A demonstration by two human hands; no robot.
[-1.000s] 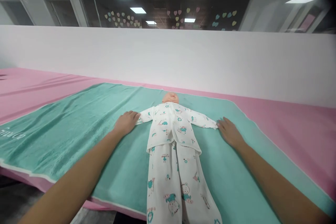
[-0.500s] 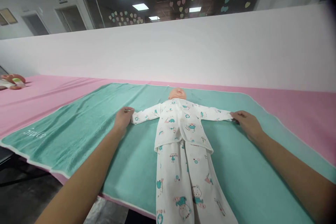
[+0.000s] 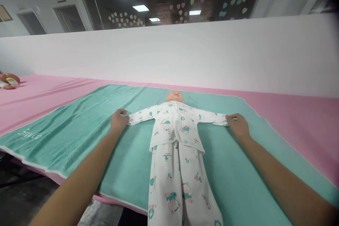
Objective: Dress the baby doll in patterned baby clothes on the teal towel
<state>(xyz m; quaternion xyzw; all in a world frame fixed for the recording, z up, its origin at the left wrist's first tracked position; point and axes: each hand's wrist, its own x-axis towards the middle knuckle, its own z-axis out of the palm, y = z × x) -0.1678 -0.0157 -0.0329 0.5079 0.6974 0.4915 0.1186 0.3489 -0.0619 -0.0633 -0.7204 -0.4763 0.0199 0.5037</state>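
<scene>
At the far left, a brown toy (image 3: 10,80), partly cut off by the edge of the view, lies on the pink-covered tabletop (image 3: 50,86). A green blanket (image 3: 87,130) with a white border and white lettering is spread over it, slightly wrinkled on this side. The left hand (image 3: 119,120) is curled at the cuff of the left-side sleeve (image 3: 143,114), touching it; whether the fingers pinch the fabric cannot be told. In the middle, a white printed baby top (image 3: 172,127) lies on the blanket with both sleeves stretched outward, a doll's head (image 3: 174,96) showing at its collar. Matching trousers (image 3: 166,180) extend from under its hem past the bottom edge. Further right, the right hand (image 3: 236,123) pinches the cuff of the right-side sleeve (image 3: 212,117) between thumb and fingers. A white wall (image 3: 169,56) runs behind.
</scene>
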